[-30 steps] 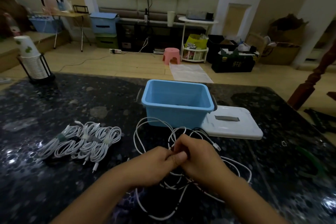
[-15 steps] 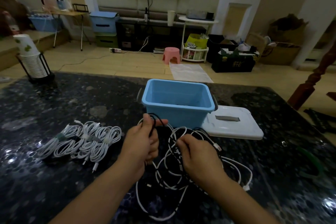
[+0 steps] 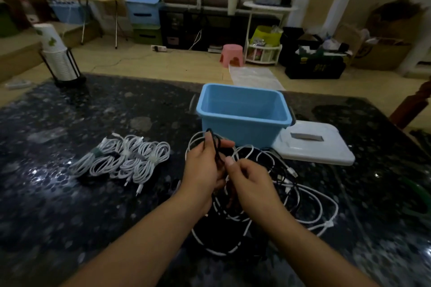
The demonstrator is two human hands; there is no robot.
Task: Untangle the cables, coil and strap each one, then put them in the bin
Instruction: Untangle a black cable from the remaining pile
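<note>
Your left hand (image 3: 202,168) pinched the limp thin black cable (image 3: 215,147); your right hand (image 3: 250,184) gripped the light, snag-prone tangle of black and white cables (image 3: 291,196)

desk (image 3: 70,193): dark speckled stone look, polished and glossy, catching bright glints at lower left
bin (image 3: 242,133): light blue plastic, smooth, soft sheen
lid (image 3: 326,149): white plastic, smooth and matt, with a grey inset handle, right of centre
coiled cables (image 3: 123,161): white, smooth rubbery jackets, left of centre
tangled cables (image 3: 279,196): white and black smooth jackets, centre
stool (image 3: 232,55): pink plastic, upper centre
floor (image 3: 140,63): pale wood planks, low sheen
</note>
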